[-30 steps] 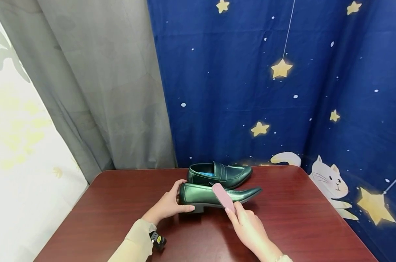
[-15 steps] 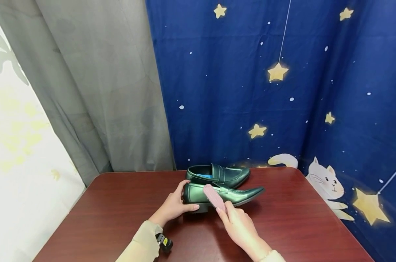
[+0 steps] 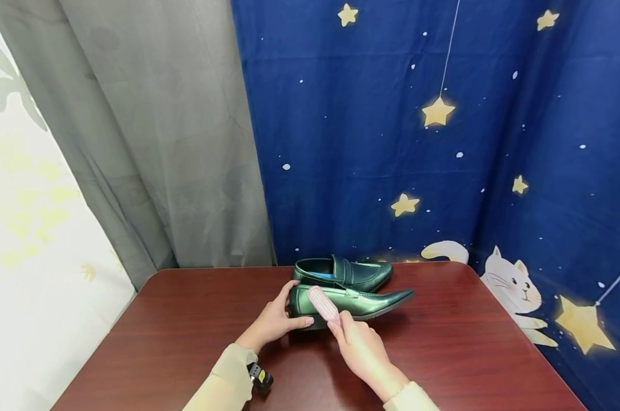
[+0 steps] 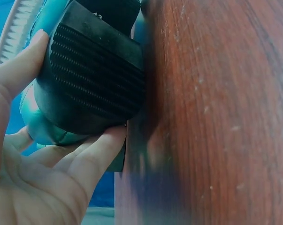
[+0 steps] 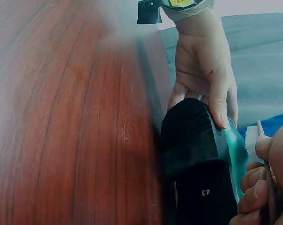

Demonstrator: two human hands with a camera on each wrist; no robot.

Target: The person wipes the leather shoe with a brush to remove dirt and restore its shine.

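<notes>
A green leather loafer (image 3: 376, 304) is tilted so its outer side faces me, toe to the right. My left hand (image 3: 270, 326) grips it round the heel, thumb on the near side and fingers behind. Ridges cover the black heel (image 4: 96, 75) in the left wrist view. My right hand (image 3: 363, 349) holds a pink brush (image 3: 322, 302) by its handle, its head over the loafer's side near the heel. White bristles of the brush (image 5: 252, 144) face the green leather in the right wrist view; whether they touch it, I cannot tell.
A second green loafer (image 3: 363, 275) with a blue insole stands upright just behind the first, near the table's back edge. Both lie on a reddish-brown wooden table (image 3: 197, 342). Behind it hang a grey curtain (image 3: 186, 142) and a blue star-patterned curtain (image 3: 361, 125).
My right hand has moved the brush leftward along the loafer's side, from mid-shoe toward the heel. The held loafer has shifted slightly right, with my left hand still round its heel.
</notes>
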